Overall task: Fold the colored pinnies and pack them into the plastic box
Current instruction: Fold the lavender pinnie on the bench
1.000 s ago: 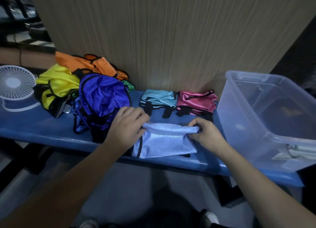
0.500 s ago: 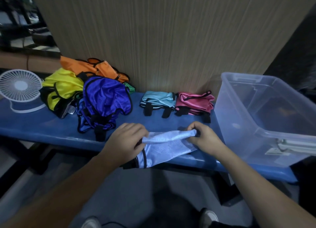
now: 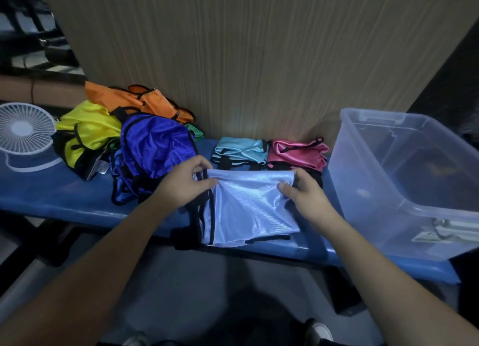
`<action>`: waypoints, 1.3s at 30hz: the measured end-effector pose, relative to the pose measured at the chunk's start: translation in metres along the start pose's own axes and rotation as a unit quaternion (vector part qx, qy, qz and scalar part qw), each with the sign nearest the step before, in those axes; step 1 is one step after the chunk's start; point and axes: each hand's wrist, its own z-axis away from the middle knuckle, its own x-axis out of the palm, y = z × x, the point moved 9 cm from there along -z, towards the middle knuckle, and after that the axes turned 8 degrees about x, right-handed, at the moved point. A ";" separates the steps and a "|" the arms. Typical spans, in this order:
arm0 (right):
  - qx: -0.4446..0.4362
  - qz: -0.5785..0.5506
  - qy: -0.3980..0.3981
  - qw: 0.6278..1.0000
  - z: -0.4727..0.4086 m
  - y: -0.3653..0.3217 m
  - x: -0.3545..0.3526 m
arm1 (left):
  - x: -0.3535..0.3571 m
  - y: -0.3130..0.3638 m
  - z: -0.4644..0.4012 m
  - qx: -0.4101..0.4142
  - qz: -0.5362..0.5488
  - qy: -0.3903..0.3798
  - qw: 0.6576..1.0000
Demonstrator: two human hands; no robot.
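So the blue desk [image 3: 64,195] runs under both hands. Off to the right of the right hand sits the clear plastic box [image 3: 404,190], nothing in it that I can make out. Left of the left hand is a heap of unfolded pinnies: royal blue pinny [image 3: 155,148], yellow pinny [image 3: 88,130], orange pinny [image 3: 129,99]. Between the hands lies the pale blue pinny [image 3: 246,205] (black trim, lower edge hanging over the desk's front). Just beyond them sit the folded teal pinny [image 3: 241,151] and pink pinny [image 3: 298,152]. Left hand [image 3: 185,183] pinches its top left corner, right hand [image 3: 303,192] pinches the top right.
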 end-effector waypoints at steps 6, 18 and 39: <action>0.019 -0.063 -0.039 0.997 0.002 0.005 0.002 | 0.018 -0.010 -0.003 0.001 0.049 -0.146 0.988; 0.050 -0.021 -0.014 0.998 -0.013 0.013 -0.006 | 0.019 -0.015 -0.031 0.029 -0.129 -0.131 0.983; -0.060 0.070 -0.082 0.992 0.015 0.020 0.004 | 0.043 0.065 0.067 0.410 -0.293 -0.005 0.864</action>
